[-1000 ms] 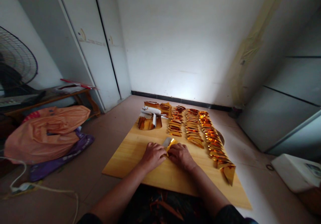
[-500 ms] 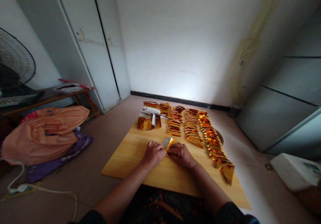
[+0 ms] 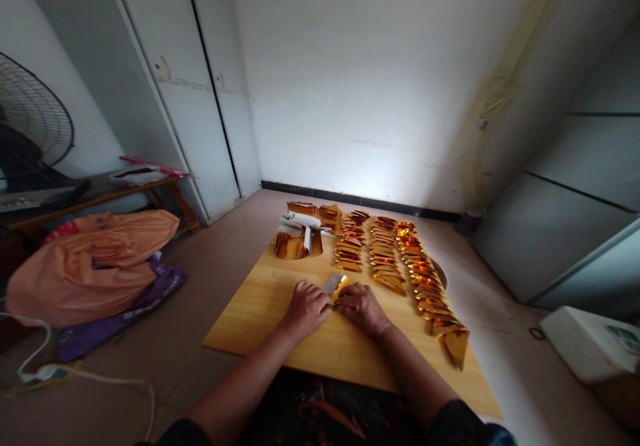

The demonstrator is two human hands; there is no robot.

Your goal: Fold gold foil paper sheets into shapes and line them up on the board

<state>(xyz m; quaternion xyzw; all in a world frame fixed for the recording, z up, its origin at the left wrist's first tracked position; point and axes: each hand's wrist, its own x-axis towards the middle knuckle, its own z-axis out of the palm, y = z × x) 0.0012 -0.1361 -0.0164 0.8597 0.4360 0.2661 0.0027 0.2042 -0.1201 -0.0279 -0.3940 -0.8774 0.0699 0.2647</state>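
Note:
Low on the wooden board (image 3: 260, 306), a small sheet of gold foil paper (image 3: 334, 282) with a pale grey side lies between my two hands. My left hand (image 3: 307, 309) has its fingers curled, pinching the sheet's near left edge. On the other side, my right hand (image 3: 363, 307) is closed on the paper's near right edge, the fingertips almost meeting. Part of the sheet is hidden under the fingers. To the right run three rows of folded gold foil pieces (image 3: 385, 257), overlapping one another. Behind my left hand are stacks of flat gold foil sheets (image 3: 291, 245).
White paper wrappers (image 3: 300, 221) lie on the stacks at the board's back left. A peach-coloured bag (image 3: 90, 266) and a purple bag (image 3: 120, 309) rest on the floor at left, near a white cable (image 3: 100, 374). At right stands a white box (image 3: 585, 343).
Both hands stay at nearly the same spot, with only slight finger movement at the sheet's near edge. The whole view has shifted a little.

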